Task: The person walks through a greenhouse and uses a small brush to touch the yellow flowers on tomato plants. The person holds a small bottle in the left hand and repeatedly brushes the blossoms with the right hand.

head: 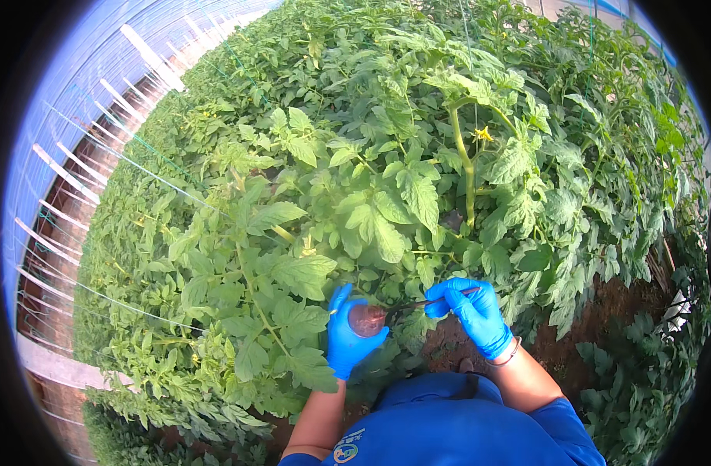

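My left hand [353, 338], in a blue glove, holds a small round cup [367, 321] with reddish-brown contents. Between the fingers of my right hand [469, 313], gloved in the same blue, is a thin dark-handled brush or stick [431, 302]. It slants down to the left, and its far end is at the cup's rim; the exact shape of that tip is unclear. Tomato plants surround both hands. A leafy tomato shoot [256, 291] stands left of the cup. Beyond my right hand rises a thick tomato stem [469, 180] with a yellow flower [483, 134].
Strings [151, 175] run across the plants at the left, and others hang from above. Pale slats and plastic greenhouse film [58, 105] line the left edge. Bare brown soil [588, 326] shows at the right. A white scrap [677, 311] lies among the far-right foliage.
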`<state>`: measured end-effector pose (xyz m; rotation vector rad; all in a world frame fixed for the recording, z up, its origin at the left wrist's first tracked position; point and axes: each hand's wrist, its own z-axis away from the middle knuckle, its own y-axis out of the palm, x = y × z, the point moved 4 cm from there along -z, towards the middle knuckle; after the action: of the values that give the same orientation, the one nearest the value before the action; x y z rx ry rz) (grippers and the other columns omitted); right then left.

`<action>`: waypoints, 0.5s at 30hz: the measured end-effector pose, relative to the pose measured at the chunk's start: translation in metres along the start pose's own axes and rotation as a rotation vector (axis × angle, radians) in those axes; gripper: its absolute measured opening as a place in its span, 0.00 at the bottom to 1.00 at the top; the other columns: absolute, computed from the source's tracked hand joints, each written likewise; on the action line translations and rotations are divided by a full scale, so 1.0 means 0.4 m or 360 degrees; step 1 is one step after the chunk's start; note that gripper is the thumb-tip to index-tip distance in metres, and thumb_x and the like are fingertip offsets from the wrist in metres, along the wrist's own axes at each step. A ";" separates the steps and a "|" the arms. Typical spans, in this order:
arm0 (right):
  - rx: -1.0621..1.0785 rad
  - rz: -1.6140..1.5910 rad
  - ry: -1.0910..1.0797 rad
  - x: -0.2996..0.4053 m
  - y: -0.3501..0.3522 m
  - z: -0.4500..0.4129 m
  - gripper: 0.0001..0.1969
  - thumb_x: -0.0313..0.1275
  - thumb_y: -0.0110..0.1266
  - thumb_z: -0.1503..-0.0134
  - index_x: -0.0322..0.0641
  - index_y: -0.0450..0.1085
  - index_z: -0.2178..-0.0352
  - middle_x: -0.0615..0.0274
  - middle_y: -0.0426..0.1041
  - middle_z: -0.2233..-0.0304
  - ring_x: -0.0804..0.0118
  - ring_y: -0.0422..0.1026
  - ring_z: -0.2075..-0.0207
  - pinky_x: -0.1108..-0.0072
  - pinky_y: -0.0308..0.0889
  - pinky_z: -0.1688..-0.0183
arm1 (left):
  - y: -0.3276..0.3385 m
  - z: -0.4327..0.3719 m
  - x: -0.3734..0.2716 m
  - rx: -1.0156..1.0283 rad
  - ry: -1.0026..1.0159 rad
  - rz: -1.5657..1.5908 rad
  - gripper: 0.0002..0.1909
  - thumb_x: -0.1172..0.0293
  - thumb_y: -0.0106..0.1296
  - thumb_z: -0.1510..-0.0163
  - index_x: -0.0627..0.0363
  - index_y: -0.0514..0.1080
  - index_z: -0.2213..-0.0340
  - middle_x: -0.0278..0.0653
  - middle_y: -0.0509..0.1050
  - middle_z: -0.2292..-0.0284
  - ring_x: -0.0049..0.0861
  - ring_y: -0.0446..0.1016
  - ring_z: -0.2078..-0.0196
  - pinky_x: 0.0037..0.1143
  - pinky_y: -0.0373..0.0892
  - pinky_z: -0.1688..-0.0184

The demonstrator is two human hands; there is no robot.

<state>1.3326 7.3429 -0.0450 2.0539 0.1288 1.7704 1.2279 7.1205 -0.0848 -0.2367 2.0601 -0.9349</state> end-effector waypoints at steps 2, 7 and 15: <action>-0.0252 0.0048 -0.0026 0.034 -0.078 0.032 0.16 0.33 0.45 0.40 0.27 0.72 0.65 0.52 0.77 0.74 0.66 0.76 0.73 0.79 0.71 0.66 | 0.067 -0.025 -0.024 0.0064 -0.0016 0.0216 0.31 0.64 0.69 0.71 0.58 0.69 0.63 0.50 0.64 0.51 0.46 0.61 0.46 0.38 0.61 0.45; -0.0546 0.0156 -0.0208 0.113 -0.204 0.130 0.17 0.34 0.45 0.40 0.26 0.71 0.67 0.50 0.76 0.76 0.63 0.76 0.75 0.77 0.72 0.67 | 0.215 -0.074 -0.114 0.0230 -0.0043 0.0633 0.33 0.69 0.70 0.70 0.59 0.67 0.59 0.44 0.70 0.56 0.31 0.70 0.53 0.30 0.67 0.50; -0.0879 0.0057 -0.0433 0.190 -0.331 0.267 0.16 0.35 0.46 0.41 0.27 0.72 0.67 0.49 0.76 0.76 0.62 0.76 0.76 0.76 0.72 0.70 | 0.345 -0.126 -0.281 0.0312 0.0129 0.0961 0.33 0.67 0.70 0.67 0.59 0.67 0.58 0.41 0.72 0.61 0.30 0.73 0.58 0.29 0.69 0.55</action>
<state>1.4761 7.4615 -0.0347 1.8566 -0.4317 1.3289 1.2820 7.2974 -0.0921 0.5101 1.9200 -0.7605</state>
